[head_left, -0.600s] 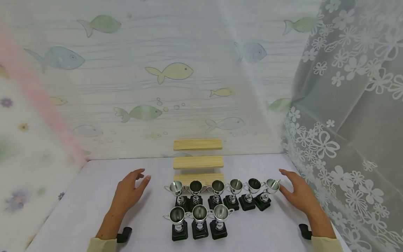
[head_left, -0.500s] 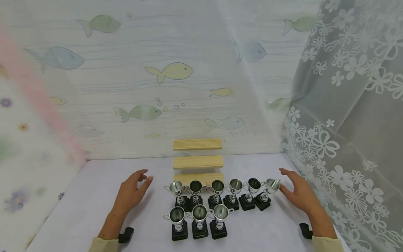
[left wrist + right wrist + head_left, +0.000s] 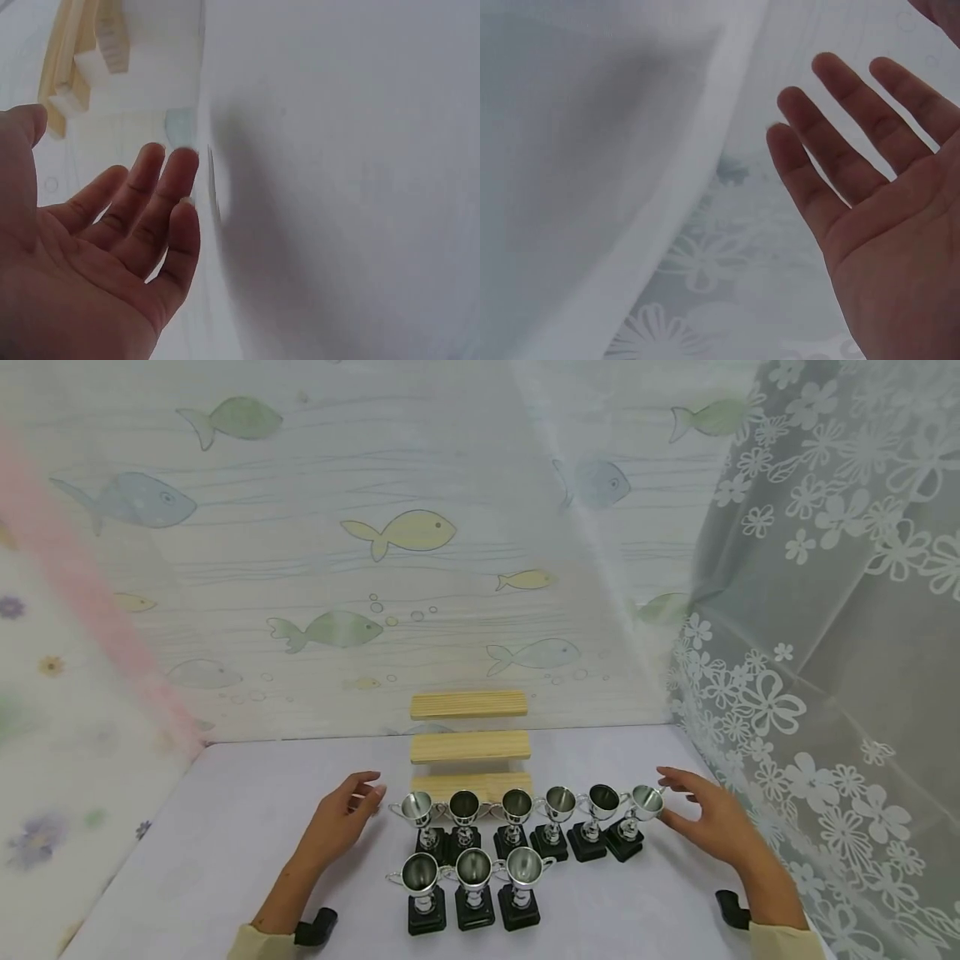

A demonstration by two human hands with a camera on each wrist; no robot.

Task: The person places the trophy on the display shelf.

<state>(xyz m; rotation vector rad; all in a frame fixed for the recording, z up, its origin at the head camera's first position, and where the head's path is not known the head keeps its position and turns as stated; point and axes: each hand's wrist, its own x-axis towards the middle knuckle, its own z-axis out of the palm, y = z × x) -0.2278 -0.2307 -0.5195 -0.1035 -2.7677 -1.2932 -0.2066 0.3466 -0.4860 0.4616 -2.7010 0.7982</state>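
Observation:
Small silver trophy cups on black square bases stand upright on the table. Several form a back row (image 3: 517, 810), and three make a shorter front row (image 3: 474, 881). Left of the back row hovers my left hand (image 3: 339, 822), fingers loosely bent; the left wrist view shows its palm (image 3: 82, 285) holding nothing. My right hand (image 3: 708, 822) is beside the rightmost trophy (image 3: 647, 803), thumb and fingers apart around its right handle. Whether they touch it, I cannot tell. In the right wrist view the fingers (image 3: 832, 161) are straight and no trophy shows.
Behind the trophies rises a stepped rack of three light wooden slats (image 3: 470, 746). A white cloth covers the table (image 3: 225, 827). A fish-print curtain (image 3: 420, 610) hangs at the back, and a lace floral curtain (image 3: 825, 693) borders the right side.
My left hand has moved right, closer to the leftmost back-row trophy. The right hand has shifted slightly left, nearer the rightmost trophy. The trophies stay in place.

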